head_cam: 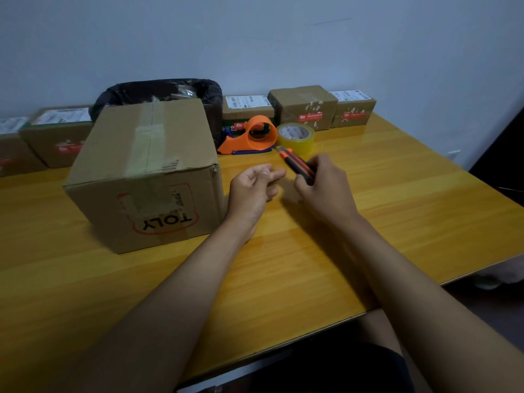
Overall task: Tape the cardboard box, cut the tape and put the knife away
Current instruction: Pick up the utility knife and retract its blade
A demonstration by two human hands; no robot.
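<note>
the cardboard box (pixel 144 177) stands toward the left side of the tabletop (pixel 382 211), flaps shut, with a strip of tape (pixel 147 143) running along its top seam and down the near face over the red print. so the taping looks done, and the cut seems made too, since no tape runs from the box to the roll; that is a judgement from how things lie.

the right hand (pixel 323 188) is closed around the knife (pixel 297 165), an orange and black utility knife pointing toward the far edge. whether the blade is out is too small to tell. the left hand (pixel 252 191) is half curled, palm up, holding nothing, just beside the knife's tip and close to the box's right side.

what seems left is putting the knife away.

near the far edge sit an orange tape dispenser (pixel 252 137) and a roll of clear tape (pixel 296 136), touching or nearly so, just beyond the knife. a bin lined with a black bag (pixel 158 89) stands behind the box, and small parcels (pixel 303 106) line the far edge. the tabletop just beneath the hands is bare, so nothing blocks setting the knife down.
</note>
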